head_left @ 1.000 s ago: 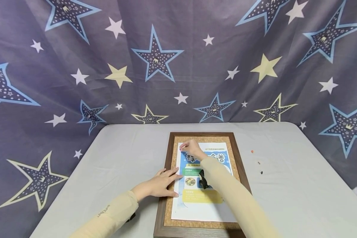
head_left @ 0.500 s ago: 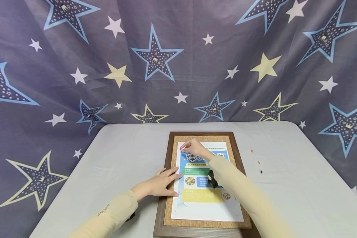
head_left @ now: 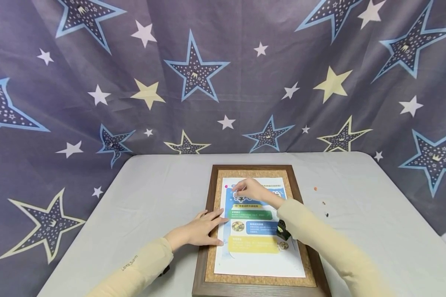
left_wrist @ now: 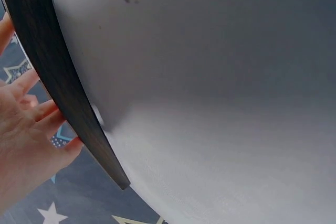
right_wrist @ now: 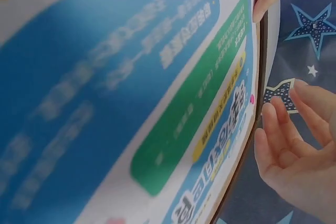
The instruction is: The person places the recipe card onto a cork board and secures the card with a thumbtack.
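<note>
A poster with blue, green and yellow blocks lies on a cork board in a dark wooden frame. One pink push pin sits at its upper left corner, and shows in the right wrist view too. Just right of that pin, over the title, is my right hand; the right wrist view shows its fingers loosely bent, with nothing held. My left hand rests, fingers spread, across the frame's left side and the poster's edge. In the left wrist view the frame hides part of that hand.
On the grey table, right of the board, lie an orange pin-like piece, a small brownish piece and a small black piece. A star-patterned curtain hangs behind and along the sides.
My right hand has let go of the pink push pin and drawn away to the right, leaving it at the poster's corner. The left hand stays in place.
</note>
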{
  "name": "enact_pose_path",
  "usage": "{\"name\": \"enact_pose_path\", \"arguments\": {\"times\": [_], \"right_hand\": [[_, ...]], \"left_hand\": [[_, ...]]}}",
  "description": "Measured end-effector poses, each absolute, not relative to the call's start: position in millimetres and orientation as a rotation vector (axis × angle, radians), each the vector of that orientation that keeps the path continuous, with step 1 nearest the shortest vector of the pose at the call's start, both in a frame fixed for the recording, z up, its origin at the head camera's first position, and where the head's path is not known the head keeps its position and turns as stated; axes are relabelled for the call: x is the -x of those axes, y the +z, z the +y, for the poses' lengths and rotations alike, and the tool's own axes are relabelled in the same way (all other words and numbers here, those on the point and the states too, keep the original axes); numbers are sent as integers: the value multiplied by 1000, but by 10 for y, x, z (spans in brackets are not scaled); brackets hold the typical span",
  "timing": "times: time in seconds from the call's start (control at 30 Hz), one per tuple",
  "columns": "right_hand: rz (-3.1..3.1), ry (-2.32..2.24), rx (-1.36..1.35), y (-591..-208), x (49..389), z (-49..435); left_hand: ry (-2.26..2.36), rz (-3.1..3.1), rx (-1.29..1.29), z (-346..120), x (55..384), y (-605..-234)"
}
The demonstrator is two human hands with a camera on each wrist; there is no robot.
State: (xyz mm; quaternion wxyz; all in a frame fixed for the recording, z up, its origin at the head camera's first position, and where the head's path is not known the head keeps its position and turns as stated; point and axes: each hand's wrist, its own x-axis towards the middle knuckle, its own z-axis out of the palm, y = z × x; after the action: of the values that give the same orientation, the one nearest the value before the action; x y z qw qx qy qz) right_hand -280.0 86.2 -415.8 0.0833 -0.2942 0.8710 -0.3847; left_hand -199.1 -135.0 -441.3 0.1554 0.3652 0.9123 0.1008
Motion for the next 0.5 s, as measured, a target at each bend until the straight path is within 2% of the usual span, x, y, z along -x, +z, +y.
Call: {"name": "enact_pose_path", "arguments": {"times": [0.5], "right_hand": [[2627, -1099, 919, -4017, 2550, 1288]], "left_hand": [[299, 2620, -1033, -1341, 1983, -4412]]}}
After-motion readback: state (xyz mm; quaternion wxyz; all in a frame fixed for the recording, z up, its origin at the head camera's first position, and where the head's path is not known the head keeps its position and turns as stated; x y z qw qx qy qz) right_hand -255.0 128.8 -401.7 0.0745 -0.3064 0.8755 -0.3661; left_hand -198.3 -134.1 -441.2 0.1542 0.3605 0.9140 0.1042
